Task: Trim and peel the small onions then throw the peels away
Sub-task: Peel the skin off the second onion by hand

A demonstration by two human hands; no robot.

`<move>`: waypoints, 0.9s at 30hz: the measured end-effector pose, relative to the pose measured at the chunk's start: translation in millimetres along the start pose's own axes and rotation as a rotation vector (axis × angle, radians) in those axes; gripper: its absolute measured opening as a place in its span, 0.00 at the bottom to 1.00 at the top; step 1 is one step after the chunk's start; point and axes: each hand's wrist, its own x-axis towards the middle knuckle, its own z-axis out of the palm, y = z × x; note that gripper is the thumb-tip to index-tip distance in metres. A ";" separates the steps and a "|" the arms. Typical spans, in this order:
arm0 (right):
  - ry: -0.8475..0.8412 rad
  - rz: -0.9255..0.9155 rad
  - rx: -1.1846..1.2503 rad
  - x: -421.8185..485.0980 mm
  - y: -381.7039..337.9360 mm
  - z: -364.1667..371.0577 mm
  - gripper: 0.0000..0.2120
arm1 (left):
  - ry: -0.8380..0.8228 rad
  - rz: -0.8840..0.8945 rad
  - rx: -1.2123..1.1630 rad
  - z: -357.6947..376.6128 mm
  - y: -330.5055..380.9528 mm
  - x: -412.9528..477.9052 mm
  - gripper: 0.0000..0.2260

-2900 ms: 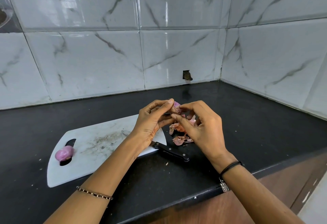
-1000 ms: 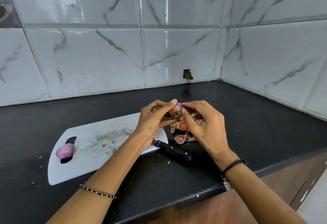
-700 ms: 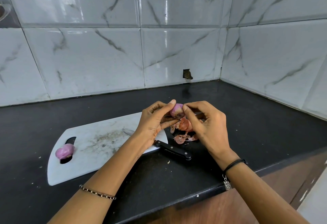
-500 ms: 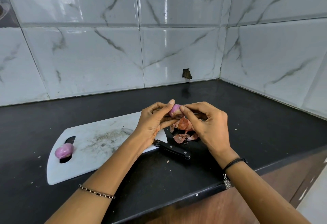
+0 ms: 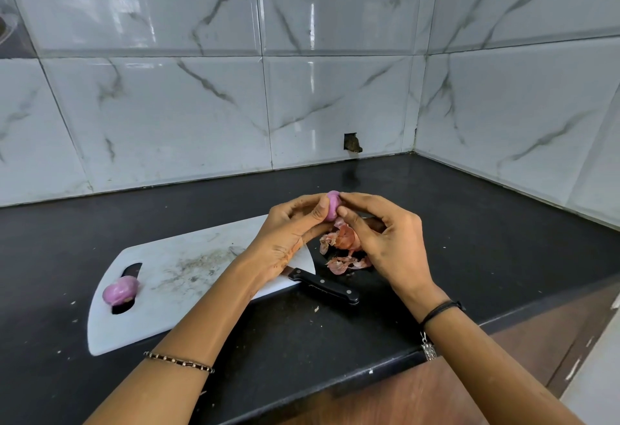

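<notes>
Head view — onion (image 5: 333, 205) barer than before

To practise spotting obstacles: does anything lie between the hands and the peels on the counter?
Nothing visible does. The peels lie uncovered on the counter just below the left hand and right hand, which both pinch an onion.

No words, numbers or signs can be read on the cutting board (image 5: 188, 304), the knife (image 5: 323, 289) or the wall tiles (image 5: 167, 106).
</notes>
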 end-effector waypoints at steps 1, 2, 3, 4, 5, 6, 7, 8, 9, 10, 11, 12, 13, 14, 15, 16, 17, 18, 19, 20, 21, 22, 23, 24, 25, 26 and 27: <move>-0.002 -0.003 -0.003 0.1 0.3 -0.2 0.12 | -0.003 0.033 0.052 -1.3 -0.2 -0.2 0.19; -0.002 -0.006 -0.003 0.5 0.8 -0.4 0.12 | 0.001 0.064 0.111 -2.4 -0.1 -0.4 0.20; -0.003 -0.010 0.001 0.6 0.8 -0.7 0.12 | 0.010 0.088 0.163 -3.3 0.5 -0.8 0.20; -0.001 -0.015 0.004 0.7 0.9 -0.7 0.12 | 0.022 0.106 0.200 -4.1 1.2 -1.1 0.19; 0.001 -0.018 0.008 0.3 0.9 -0.9 0.11 | 0.030 0.116 0.221 -4.5 1.7 -1.4 0.18; 0.004 -0.019 0.012 0.1 1.0 -1.0 0.11 | 0.033 0.120 0.232 -5.0 2.0 -1.6 0.18; 0.005 -0.019 0.015 -0.1 1.0 -1.2 0.11 | 0.034 0.119 0.240 -5.6 1.9 -1.4 0.18; 0.005 -0.019 0.015 -0.2 1.1 -1.4 0.10 | 0.033 0.117 0.245 -6.4 1.8 -1.1 0.18; 0.003 -0.019 0.015 -0.3 1.0 -1.6 0.09 | 0.030 0.116 0.249 -7.2 1.5 -1.1 0.18; 0.000 -0.019 0.016 -0.6 0.5 -2.0 0.08 | 0.026 0.116 0.254 -7.7 1.0 -0.9 0.18; -0.006 -0.017 0.017 -0.9 0.0 -1.9 0.07 | 0.021 0.115 0.260 -8.1 0.7 -1.0 0.17; -0.016 -0.010 0.019 -1.1 -0.7 -1.5 0.06 | 0.016 0.112 0.263 -8.5 0.4 -1.1 0.17; -0.026 0.002 0.018 -1.2 -1.1 -1.1 0.05 | 0.009 0.108 0.261 -8.3 0.4 -1.5 0.17; -0.033 0.015 0.011 -1.2 -1.4 -0.2 0.05 | 0.003 0.102 0.254 -7.8 0.8 -2.1 0.17; -0.032 0.025 0.001 -0.9 -1.5 0.7 0.05 | -0.005 0.092 0.242 -7.1 1.0 -2.4 0.17; -0.028 0.031 -0.006 -0.6 -1.6 1.2 0.06 | -0.016 0.079 0.223 -6.4 1.2 -3.0 0.17; -0.022 0.025 -0.009 -0.1 -1.5 1.4 0.08 | -0.031 0.064 0.195 -5.2 1.4 -3.3 0.16; -0.015 0.006 -0.018 0.4 -1.3 1.2 0.10 | -0.046 0.050 0.164 -4.2 1.6 -3.9 0.16; -0.012 -0.021 -0.037 0.6 -0.9 1.0 0.11 | -0.056 0.038 0.135 -3.1 1.5 -4.2 0.17; -0.011 -0.048 -0.067 0.5 -0.3 0.6 0.12 | -0.058 0.027 0.110 -2.4 1.5 -4.3 0.17; -0.009 -0.071 -0.098 0.2 0.2 0.7 0.12 | -0.056 0.020 0.093 -2.0 1.5 -4.3 0.17; -0.005 -0.087 -0.121 0.0 0.6 0.8 0.11 | -0.054 0.017 0.085 -1.8 1.5 -4.3 0.17; 0.001 -0.096 -0.129 -0.1 1.2 1.1 0.10 | -0.054 0.017 0.086 -1.9 1.2 -4.2 0.17; 0.006 -0.096 -0.122 -0.3 1.7 1.3 0.09 | -0.057 0.021 0.091 -2.0 0.9 -4.1 0.17; 0.010 -0.089 -0.102 -0.4 2.1 1.6 0.09 | -0.061 0.025 0.100 -2.5 0.6 -4.3 0.17; 0.008 -0.079 -0.076 -0.5 2.1 1.5 0.08 | -0.065 0.029 0.111 -2.9 0.6 -4.5 0.16; -0.001 -0.061 -0.046 -0.5 2.0 1.2 0.08 | -0.069 0.031 0.122 -3.7 0.4 -4.7 0.16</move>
